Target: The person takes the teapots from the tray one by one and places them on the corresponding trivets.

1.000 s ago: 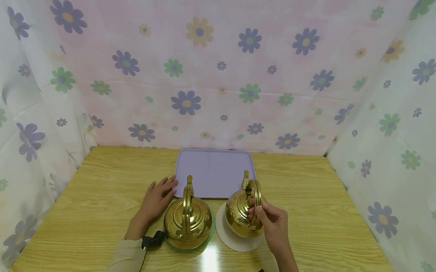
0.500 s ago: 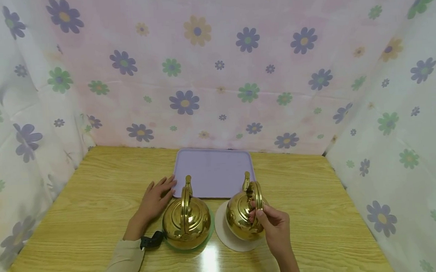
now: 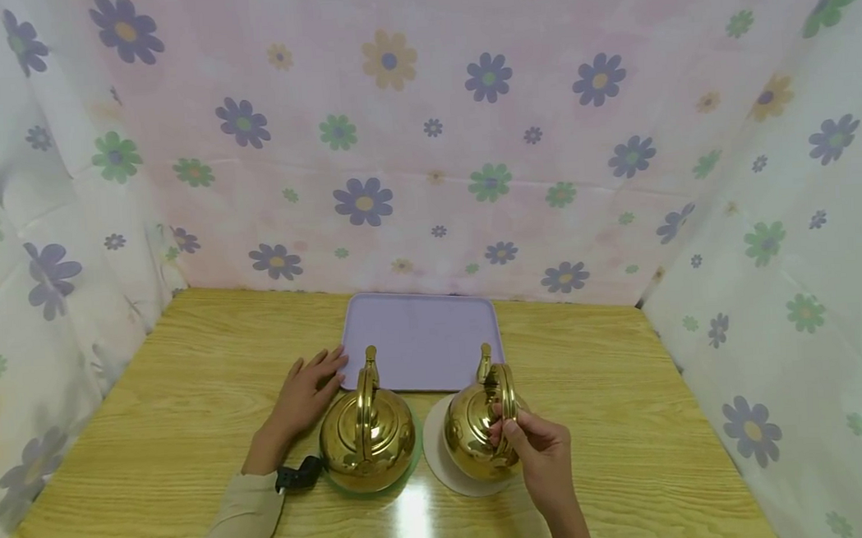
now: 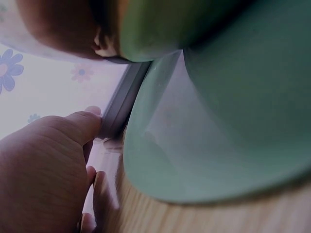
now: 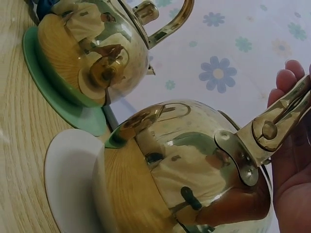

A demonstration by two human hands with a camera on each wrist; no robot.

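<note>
Two shiny gold kettles stand side by side. My right hand point(image 3: 549, 459) grips the raised handle of the right kettle point(image 3: 477, 439), thumb and fingers curled round it. This kettle is over a white round mat point(image 5: 73, 179), off-centre to the right; whether its base touches the mat I cannot tell. The left kettle point(image 3: 369, 462) sits on a green round mat point(image 4: 218, 165). To its left, my left hand point(image 3: 301, 400) has its fingers extended, with fingertips at the left edge of a lilac tray point(image 3: 420, 335) behind the kettles.
All of it is on a wood-grain table point(image 3: 633, 421). Flower-printed curtains point(image 3: 423, 138) enclose the back and both sides. Both wrists wear a black camera strap point(image 3: 299, 473).
The right kettle, in my right hand's grip, has come slightly toward me. My left hand stays by the tray. The whole view has shifted a little.
</note>
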